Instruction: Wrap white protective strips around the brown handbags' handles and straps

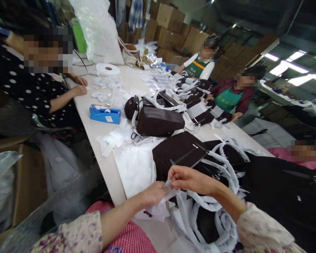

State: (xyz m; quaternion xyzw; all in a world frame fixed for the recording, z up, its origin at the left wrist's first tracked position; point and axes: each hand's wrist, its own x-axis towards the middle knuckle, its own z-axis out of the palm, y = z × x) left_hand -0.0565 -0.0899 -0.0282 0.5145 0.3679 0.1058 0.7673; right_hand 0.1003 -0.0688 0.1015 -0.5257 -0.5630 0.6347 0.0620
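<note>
While the left hand (155, 193) pinches a thin white piece (170, 192) between thumb and fingers, the right hand (185, 179) has its fingertips bunched at the upper end of that piece; whether they grip it or only touch it, I cannot tell. The piece is held above the near end of the worktop (110, 173), just in front of a dark bag (179, 151) and beside a white sheet (135, 168) lying towards the left edge. To handle it well, the left hand would best keep a light, steady pinch while the right fingertips work at the very edge, since such flimsy material probably creases or tears if pulled hard. Keeping both wrists clear of the white-wrapped straps (226, 168) to the right seems wise, as a loop could snag. The blue tape dispenser (105, 115) stands farther off, near the left edge.
</note>
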